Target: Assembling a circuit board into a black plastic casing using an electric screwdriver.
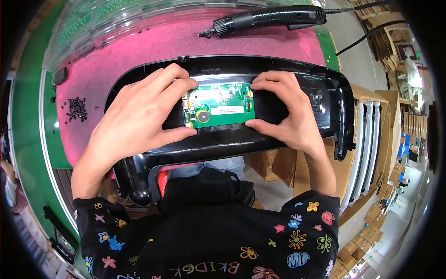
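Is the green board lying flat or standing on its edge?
The green board looks flat, or nearly: its broad face and white label show from above, between the left hand and right hand.

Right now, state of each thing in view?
Housing, hollow side up
Board, gripped at both ends; seated or not, can't tell
Left hand, closed on board's left end
Right hand, closed on board's right end
Screwdriver, lying down, unheld, cord attached
Screws, loose, heaped on mat
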Demonstrator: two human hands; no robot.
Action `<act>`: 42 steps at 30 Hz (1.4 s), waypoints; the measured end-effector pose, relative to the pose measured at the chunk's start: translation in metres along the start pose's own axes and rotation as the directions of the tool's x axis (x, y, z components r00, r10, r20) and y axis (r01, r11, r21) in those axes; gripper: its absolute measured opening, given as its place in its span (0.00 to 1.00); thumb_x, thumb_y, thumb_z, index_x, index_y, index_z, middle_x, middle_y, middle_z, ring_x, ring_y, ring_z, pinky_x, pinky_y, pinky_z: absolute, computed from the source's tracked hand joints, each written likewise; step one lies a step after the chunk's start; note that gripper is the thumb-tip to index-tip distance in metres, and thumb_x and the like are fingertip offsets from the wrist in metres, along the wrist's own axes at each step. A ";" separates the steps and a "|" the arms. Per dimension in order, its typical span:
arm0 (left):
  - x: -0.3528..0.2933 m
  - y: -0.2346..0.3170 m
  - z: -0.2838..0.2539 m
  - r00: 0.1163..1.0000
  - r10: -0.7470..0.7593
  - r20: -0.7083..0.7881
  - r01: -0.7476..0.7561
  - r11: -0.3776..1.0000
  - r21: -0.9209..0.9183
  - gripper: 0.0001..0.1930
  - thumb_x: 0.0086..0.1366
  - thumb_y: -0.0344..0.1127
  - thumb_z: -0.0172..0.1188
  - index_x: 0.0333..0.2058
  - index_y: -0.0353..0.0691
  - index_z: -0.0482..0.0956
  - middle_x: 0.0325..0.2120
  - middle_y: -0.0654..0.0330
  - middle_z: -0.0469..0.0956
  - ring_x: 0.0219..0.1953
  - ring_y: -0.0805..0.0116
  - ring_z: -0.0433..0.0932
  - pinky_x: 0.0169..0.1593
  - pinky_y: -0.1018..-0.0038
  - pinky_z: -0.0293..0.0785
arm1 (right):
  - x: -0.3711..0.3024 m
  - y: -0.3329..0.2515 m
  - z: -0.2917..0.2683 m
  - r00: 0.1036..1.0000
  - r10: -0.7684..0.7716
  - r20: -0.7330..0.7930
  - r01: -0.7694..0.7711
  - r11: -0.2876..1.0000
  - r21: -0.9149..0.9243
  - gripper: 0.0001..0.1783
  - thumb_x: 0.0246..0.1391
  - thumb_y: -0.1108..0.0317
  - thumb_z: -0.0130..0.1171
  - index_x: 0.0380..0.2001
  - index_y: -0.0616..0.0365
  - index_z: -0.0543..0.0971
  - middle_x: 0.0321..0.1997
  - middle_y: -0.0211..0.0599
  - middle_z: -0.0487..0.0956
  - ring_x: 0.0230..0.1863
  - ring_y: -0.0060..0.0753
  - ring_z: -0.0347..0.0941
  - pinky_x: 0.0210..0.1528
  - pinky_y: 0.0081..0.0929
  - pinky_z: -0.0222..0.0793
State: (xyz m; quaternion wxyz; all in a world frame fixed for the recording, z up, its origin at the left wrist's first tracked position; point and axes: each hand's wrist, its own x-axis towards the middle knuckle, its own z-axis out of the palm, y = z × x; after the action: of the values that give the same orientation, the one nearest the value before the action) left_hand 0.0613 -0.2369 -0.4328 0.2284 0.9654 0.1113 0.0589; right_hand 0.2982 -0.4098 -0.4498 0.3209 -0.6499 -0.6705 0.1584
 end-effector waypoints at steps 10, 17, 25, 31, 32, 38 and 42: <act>0.000 0.001 -0.001 0.999 0.033 0.005 -0.033 0.999 0.017 0.36 0.43 0.39 0.75 0.52 0.39 0.71 0.49 0.56 0.71 0.49 0.53 0.76 0.47 0.64 0.75 | 0.000 -0.004 -0.002 0.999 0.010 0.031 -0.008 0.999 -0.052 0.33 0.35 0.70 0.75 0.49 0.59 0.76 0.52 0.41 0.75 0.55 0.47 0.69 0.58 0.38 0.67; -0.007 -0.007 0.001 0.996 0.089 -0.034 -0.090 0.995 -0.037 0.39 0.45 0.45 0.75 0.54 0.35 0.68 0.50 0.53 0.69 0.51 0.49 0.74 0.50 0.62 0.74 | 0.013 -0.030 -0.028 0.983 0.177 0.036 -0.179 0.983 0.045 0.40 0.41 0.69 0.74 0.59 0.55 0.69 0.46 0.41 0.79 0.46 0.38 0.77 0.54 0.35 0.70; -0.006 -0.007 -0.004 0.997 0.028 -0.071 -0.037 0.990 -0.139 0.34 0.58 0.51 0.66 0.55 0.34 0.68 0.48 0.51 0.72 0.49 0.47 0.76 0.49 0.59 0.74 | 0.075 0.049 -0.090 0.871 0.382 -0.309 -0.414 0.909 -0.041 0.26 0.61 0.56 0.61 0.57 0.56 0.70 0.44 0.43 0.77 0.38 0.28 0.75 0.41 0.28 0.73; -0.009 -0.010 -0.003 0.996 -0.019 -0.082 0.007 0.988 -0.152 0.28 0.61 0.47 0.65 0.52 0.33 0.70 0.47 0.50 0.73 0.47 0.46 0.77 0.49 0.59 0.75 | 0.117 0.007 -0.031 0.683 0.220 -0.697 0.115 0.909 0.400 0.33 0.59 0.71 0.62 0.58 0.63 0.52 0.49 0.47 0.74 0.43 0.29 0.75 0.45 0.28 0.78; -0.009 -0.011 -0.003 0.996 -0.014 -0.087 0.000 0.988 -0.157 0.27 0.61 0.47 0.64 0.52 0.33 0.70 0.46 0.50 0.73 0.46 0.46 0.77 0.49 0.59 0.75 | 0.122 -0.001 -0.024 0.656 0.256 -0.710 0.281 0.790 0.545 0.33 0.60 0.71 0.61 0.58 0.63 0.51 0.50 0.49 0.75 0.45 0.32 0.76 0.45 0.29 0.78; -0.008 -0.012 0.000 0.992 0.019 -0.126 -0.042 0.983 -0.178 0.24 0.63 0.44 0.62 0.51 0.33 0.71 0.44 0.50 0.73 0.44 0.48 0.77 0.46 0.59 0.75 | 0.122 -0.016 0.011 0.896 0.369 -0.248 0.121 0.334 0.935 0.14 0.65 0.60 0.57 0.45 0.59 0.72 0.44 0.40 0.77 0.48 0.35 0.73 0.54 0.35 0.68; -0.009 -0.010 -0.005 0.989 -0.009 -0.145 -0.020 0.981 -0.195 0.19 0.64 0.39 0.60 0.48 0.32 0.73 0.40 0.51 0.74 0.39 0.54 0.78 0.44 0.64 0.75 | 0.116 -0.036 -0.013 0.863 0.309 -0.399 0.354 0.193 0.915 0.15 0.63 0.54 0.57 0.45 0.51 0.70 0.30 0.30 0.73 0.35 0.30 0.70 0.48 0.38 0.68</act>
State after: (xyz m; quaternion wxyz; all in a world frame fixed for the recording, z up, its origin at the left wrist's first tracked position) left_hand 0.0496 -0.2288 -0.4338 0.3137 0.9316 0.1187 0.1404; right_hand 0.2849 -0.3027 -0.3919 0.8234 -0.2997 -0.3131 0.3663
